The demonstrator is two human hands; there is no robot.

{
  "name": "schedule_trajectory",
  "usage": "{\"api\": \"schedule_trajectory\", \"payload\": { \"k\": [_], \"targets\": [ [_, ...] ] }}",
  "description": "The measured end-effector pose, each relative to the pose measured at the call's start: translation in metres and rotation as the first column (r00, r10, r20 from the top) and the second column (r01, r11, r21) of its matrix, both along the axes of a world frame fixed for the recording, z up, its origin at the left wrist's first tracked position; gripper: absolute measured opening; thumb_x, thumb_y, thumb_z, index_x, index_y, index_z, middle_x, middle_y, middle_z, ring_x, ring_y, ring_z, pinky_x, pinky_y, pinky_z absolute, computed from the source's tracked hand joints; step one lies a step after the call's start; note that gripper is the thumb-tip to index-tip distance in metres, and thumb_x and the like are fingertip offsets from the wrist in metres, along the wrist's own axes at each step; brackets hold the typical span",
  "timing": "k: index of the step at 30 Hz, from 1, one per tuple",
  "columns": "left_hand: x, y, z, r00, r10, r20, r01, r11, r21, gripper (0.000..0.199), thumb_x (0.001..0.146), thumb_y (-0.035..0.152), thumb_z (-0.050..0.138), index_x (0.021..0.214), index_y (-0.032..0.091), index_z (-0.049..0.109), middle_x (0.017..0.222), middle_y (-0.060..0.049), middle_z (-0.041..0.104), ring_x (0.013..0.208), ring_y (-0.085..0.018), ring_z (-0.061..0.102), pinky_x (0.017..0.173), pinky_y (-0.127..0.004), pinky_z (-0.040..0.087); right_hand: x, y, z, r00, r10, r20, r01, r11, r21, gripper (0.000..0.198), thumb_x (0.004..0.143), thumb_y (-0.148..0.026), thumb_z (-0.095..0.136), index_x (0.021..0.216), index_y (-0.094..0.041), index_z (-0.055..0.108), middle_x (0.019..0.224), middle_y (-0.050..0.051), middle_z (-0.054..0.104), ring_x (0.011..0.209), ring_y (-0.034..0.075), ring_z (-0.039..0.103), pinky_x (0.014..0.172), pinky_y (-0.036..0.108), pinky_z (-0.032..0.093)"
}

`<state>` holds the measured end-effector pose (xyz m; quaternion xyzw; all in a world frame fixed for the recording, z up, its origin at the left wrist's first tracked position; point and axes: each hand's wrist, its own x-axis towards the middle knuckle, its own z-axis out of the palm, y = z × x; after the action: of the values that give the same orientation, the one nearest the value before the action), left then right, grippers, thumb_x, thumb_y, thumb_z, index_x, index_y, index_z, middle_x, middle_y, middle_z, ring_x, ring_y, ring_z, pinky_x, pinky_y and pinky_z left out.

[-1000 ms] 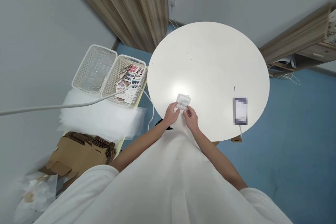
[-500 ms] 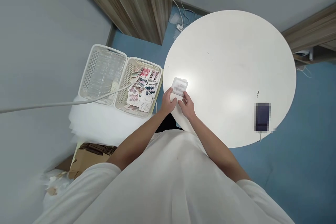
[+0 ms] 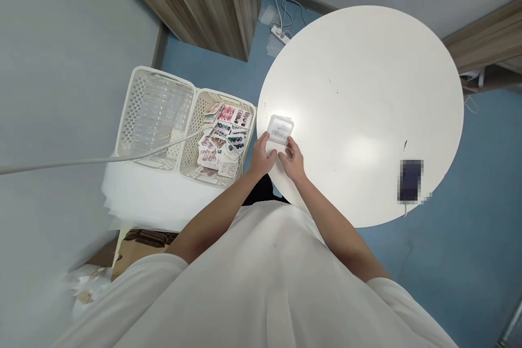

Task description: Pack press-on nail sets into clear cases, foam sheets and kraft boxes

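Held a square, translucent case (image 3: pixel 280 129) between the left hand (image 3: pixel 261 160) and the right hand (image 3: pixel 294 164), over the left part of the round white table (image 3: pixel 387 76), just inside the edge. Applied the left fingertips at the near-left corner and the right fingertips at the near-right corner, with both hands narrow and partly curled. Pointed both thumbs inward on the near side, close together but apart. Noted rows of small pale shapes in the case, too faint to identify. Could not confirm contact or clearance between case and table from this height. Located a dark, pixelated device (image 3: pixel 410 180) near the right edge of the table, well apart from the hands. Found to the left two white baskets, side by side: clear trays (image 3: pixel 163 109) in the left basket (image 3: pixel 136 100), printed cards (image 3: pixel 222 138) with colourful oval pieces in the right basket (image 3: pixel 199 114). Traced a white cable (image 3: pixel 81 163) across the front of both. Observed below these a stack of whitish sheets (image 3: pixel 150 196), then brown cartons (image 3: pixel 136 255) beside the left sleeve. Identified a power strip (image 3: pixel 279 35) on the blue floor (image 3: pixel 468 217), beyond the table.
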<state>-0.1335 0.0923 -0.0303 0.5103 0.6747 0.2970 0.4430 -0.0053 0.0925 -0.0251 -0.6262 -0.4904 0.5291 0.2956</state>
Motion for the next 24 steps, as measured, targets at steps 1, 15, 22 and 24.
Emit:
{"api": "schedule_trajectory", "payload": {
  "k": [1, 15, 22, 24],
  "targets": [
    [0.000, 0.000, 0.000, 1.000, -0.002, -0.001, 0.002, 1.000, 0.007, 0.060, 0.077, 0.019, 0.050, 0.135, 0.021, 0.034, 0.141, -0.008, 0.035, 0.131, -0.023, 0.030, 0.105, -0.040, 0.032, 0.000, 0.000, 0.000, 1.000, 0.000, 0.000, 0.000, 1.000, 0.001, 0.063, 0.077, -0.037, 0.054, 0.135, -0.025, 0.032, 0.138, 0.006, 0.038, 0.123, 0.020, 0.041, 0.100, 0.038, 0.039],
    [0.013, -0.033, 0.004, 0.990, 0.134, 0.032, -0.135, 0.991, 0.010, 0.058, 0.080, 0.024, 0.051, 0.135, 0.022, 0.031, 0.147, -0.010, 0.021, 0.134, -0.024, 0.025, 0.105, -0.039, 0.032, 0.023, -0.024, 0.007, 0.990, 0.056, -0.128, -0.063, 0.996, -0.056, 0.072, 0.077, -0.039, 0.056, 0.139, -0.029, 0.019, 0.147, 0.006, 0.023, 0.132, 0.022, 0.029, 0.106, 0.044, 0.030],
    [0.036, -0.082, 0.025, 0.978, 0.207, 0.026, -0.207, 0.978, -0.005, 0.041, 0.078, 0.022, 0.051, 0.119, 0.020, 0.051, 0.133, -0.010, 0.041, 0.122, -0.022, 0.042, 0.095, -0.035, 0.043, 0.061, -0.062, 0.024, 0.988, 0.097, -0.121, -0.115, 0.983, -0.145, 0.051, 0.074, -0.036, 0.057, 0.122, -0.025, 0.046, 0.127, 0.009, 0.051, 0.106, 0.022, 0.057, 0.091, 0.041, 0.046],
    [0.048, -0.098, 0.029, 0.977, 0.209, 0.029, -0.209, 0.978, -0.010, 0.038, 0.077, 0.023, 0.052, 0.115, 0.021, 0.053, 0.129, -0.009, 0.046, 0.119, -0.021, 0.046, 0.091, -0.034, 0.046, 0.072, -0.074, 0.029, 0.987, 0.110, -0.118, -0.127, 0.980, -0.153, 0.044, 0.073, -0.034, 0.057, 0.115, -0.024, 0.051, 0.122, 0.008, 0.055, 0.095, 0.019, 0.062, 0.089, 0.040, 0.047]
  ]
}}
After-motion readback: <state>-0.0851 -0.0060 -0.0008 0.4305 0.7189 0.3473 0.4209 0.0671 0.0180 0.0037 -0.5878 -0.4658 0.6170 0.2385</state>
